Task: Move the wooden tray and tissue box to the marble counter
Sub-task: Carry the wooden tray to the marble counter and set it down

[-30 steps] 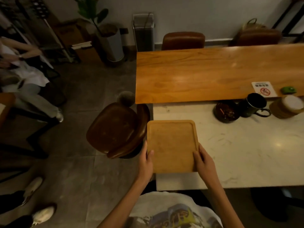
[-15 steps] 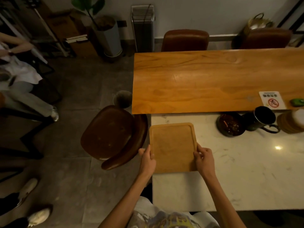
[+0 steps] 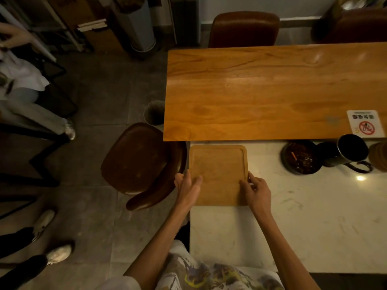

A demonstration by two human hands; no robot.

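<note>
My left hand point(image 3: 187, 188) grips the wooden tray point(image 3: 218, 174) at its left edge, thumb laid over the top surface and the other fingers wrapped under the rim where I can't see them. My right hand point(image 3: 256, 190) clamps the right edge the same way, thumb on the tray's face, knuckles curled around the outer side. The tray lies flat on the marble counter point(image 3: 293, 216), at the counter's far left corner, its far edge just beside the near edge of the wooden table point(image 3: 272, 91). Whether its underside fully rests on the marble I can't tell. Further right on the marble sit a dark ashtray point(image 3: 301, 158) with butts in it and, touching or nearly touching it, a black mug point(image 3: 351, 152) with its handle toward me. On the wooden table beyond them lies a no-smoking sign point(image 3: 364, 123). Left of the tray, just off the counter's end, is a brown leather chair point(image 3: 140, 162); another stands at the far side of the wooden table point(image 3: 244, 28)
</note>
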